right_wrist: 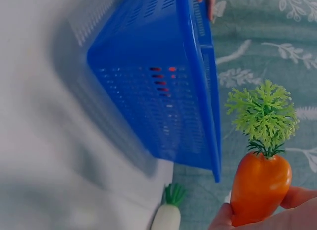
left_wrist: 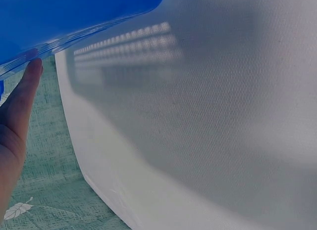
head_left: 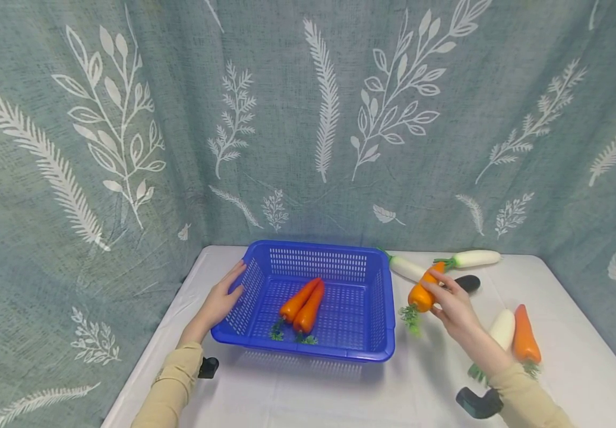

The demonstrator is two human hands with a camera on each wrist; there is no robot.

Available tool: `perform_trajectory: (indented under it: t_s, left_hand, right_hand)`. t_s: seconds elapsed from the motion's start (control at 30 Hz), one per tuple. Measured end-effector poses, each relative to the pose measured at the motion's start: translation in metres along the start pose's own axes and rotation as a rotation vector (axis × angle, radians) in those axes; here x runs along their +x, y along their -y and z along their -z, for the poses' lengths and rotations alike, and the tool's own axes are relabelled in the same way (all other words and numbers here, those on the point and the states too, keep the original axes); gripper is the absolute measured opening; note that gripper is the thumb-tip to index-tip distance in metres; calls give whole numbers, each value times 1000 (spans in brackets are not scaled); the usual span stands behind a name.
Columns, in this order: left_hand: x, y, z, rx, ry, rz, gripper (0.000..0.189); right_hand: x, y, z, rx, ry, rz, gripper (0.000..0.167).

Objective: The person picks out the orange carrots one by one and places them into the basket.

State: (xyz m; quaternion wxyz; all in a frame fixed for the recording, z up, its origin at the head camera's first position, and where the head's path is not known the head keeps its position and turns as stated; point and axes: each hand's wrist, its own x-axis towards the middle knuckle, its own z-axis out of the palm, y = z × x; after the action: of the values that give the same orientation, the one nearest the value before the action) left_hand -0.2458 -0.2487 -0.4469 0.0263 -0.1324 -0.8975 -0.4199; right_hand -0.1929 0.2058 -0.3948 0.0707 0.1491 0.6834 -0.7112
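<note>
My right hand (head_left: pixel 454 306) grips an orange carrot (right_wrist: pixel 261 185) with green leaves, held up to the right of the blue basket (head_left: pixel 308 352). Its leafy end points down and toward the basket in the head view. Two more carrots (head_left: pixel 309 306) lie side by side inside the basket, leaves toward the near wall. At the basket's left rim, my left hand (head_left: pixel 219 303) rests with fairly straight fingers. The left wrist view shows one straight finger (left_wrist: pixel 30 84) touching the rim's edge; the other fingers are mostly out of that view.
Behind my right hand lie two white radishes, one (head_left: pixel 408 268) beside the basket and another (head_left: pixel 477 258) farther back, plus a dark eggplant (head_left: pixel 468 283). Nearer the right edge, a third white radish (head_left: pixel 502 329) lies beside another carrot (head_left: pixel 524 336). A patterned curtain (head_left: pixel 286 119) surrounds the white table (head_left: pixel 409 392).
</note>
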Motion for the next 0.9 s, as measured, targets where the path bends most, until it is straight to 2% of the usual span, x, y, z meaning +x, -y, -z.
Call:
perform_trajectory:
  t_s: [0.5,0.9]
  left_hand:
    - [-1,-1,0,3,-5,-2,49]
    - [-1,-1,1,0,-2,7,50]
  right_hand:
    - [-2,4,-23,38,21,11,61]
    - [-4,5,-52,44,49,40,57]
